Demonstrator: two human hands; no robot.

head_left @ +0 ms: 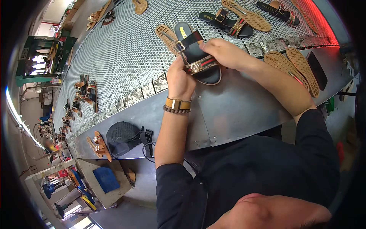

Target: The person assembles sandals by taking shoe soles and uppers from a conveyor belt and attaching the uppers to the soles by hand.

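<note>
Over the edge of the mesh belt I hold a black slide sandal point(202, 73). It has a dark strap with a gold buckle, and a patterned strap with a red-green stripe and a round gold emblem. My left hand point(180, 79) grips the sandal's left side by the straps, below a tan strap and beads on the wrist. My right hand point(222, 52) is closed on its right side, the thumb near the dark strap; some fingers are hidden beneath. Just behind the sandal, a tan patterned sole point(164, 34) shows, partly covered.
A perforated metal belt point(126, 53) carries black sandals point(228, 24) and several others at left. On the steel ledge point(244, 114) lie tan soles point(284, 68) and a dark flat slab point(317, 70) at right, a black cap point(122, 138) and brown sandals point(100, 147) at left. Red light glows far right.
</note>
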